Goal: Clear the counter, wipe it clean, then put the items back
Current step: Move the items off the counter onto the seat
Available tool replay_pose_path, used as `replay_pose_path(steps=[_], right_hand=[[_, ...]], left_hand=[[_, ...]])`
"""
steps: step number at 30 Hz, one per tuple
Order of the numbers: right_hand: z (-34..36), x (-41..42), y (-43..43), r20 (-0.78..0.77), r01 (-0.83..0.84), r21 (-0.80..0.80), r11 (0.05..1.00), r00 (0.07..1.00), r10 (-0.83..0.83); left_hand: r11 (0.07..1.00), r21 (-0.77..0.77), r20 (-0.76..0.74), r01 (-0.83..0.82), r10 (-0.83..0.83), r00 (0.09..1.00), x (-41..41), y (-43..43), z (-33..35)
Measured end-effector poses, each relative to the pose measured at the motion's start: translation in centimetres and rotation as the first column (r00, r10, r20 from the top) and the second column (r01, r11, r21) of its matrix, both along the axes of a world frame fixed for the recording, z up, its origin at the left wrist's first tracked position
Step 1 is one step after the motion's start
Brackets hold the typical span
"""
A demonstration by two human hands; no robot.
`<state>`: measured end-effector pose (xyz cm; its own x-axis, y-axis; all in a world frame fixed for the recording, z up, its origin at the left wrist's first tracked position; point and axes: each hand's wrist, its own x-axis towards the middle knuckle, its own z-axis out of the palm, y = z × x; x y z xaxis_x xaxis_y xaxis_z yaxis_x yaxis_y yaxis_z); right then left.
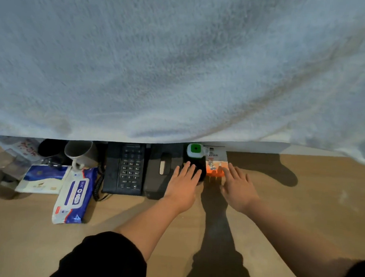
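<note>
Wooden counter stretched right of the telephone, where your left hand and right hand lay flat, fingers wide.

Left hand and right hand reaching forward, palms down, fingers spread straight

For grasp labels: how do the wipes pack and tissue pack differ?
The long blue-white wipes pack has a flap label; the squarer blue-white tissue pack has none. The wipes pack lies slanted, nearer the front edge; the tissue pack farther back. Both lie flat on the wooden counter.
</note>
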<state>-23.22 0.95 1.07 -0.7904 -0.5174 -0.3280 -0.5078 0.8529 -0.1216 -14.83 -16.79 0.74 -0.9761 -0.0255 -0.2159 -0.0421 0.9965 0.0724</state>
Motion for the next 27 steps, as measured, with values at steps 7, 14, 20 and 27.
replay_pose_path(steps=[7, 14, 20, 27], right_hand=[[-2.3, -4.3, 0.3, 0.138, -0.166, 0.035, 0.986, 0.978, 0.160], [-3.6, -5.3, 3.8, 0.044, -0.282, 0.064, 0.957, 0.959, 0.279], [-3.8, -5.5, 5.5, 0.081, -0.087, -0.235, 0.968, 0.991, 0.109], [-1.4, -7.0, 3.8, 0.798, 0.778, -0.285, 0.559, 0.516, -0.312]], left_hand=[[0.993, 0.009, 0.049, -0.116, 0.115, 0.992, -2.3, 3.3, -2.5], [0.974, 0.065, 0.069, -0.216, 0.212, 0.975, -3.4, 4.8, -3.4], [0.950, 0.226, 0.029, -0.217, 0.216, 0.976, -5.1, 7.6, -2.4], [0.540, 0.561, 0.258, -0.628, 0.607, 0.752, -8.0, 11.9, -2.0]])
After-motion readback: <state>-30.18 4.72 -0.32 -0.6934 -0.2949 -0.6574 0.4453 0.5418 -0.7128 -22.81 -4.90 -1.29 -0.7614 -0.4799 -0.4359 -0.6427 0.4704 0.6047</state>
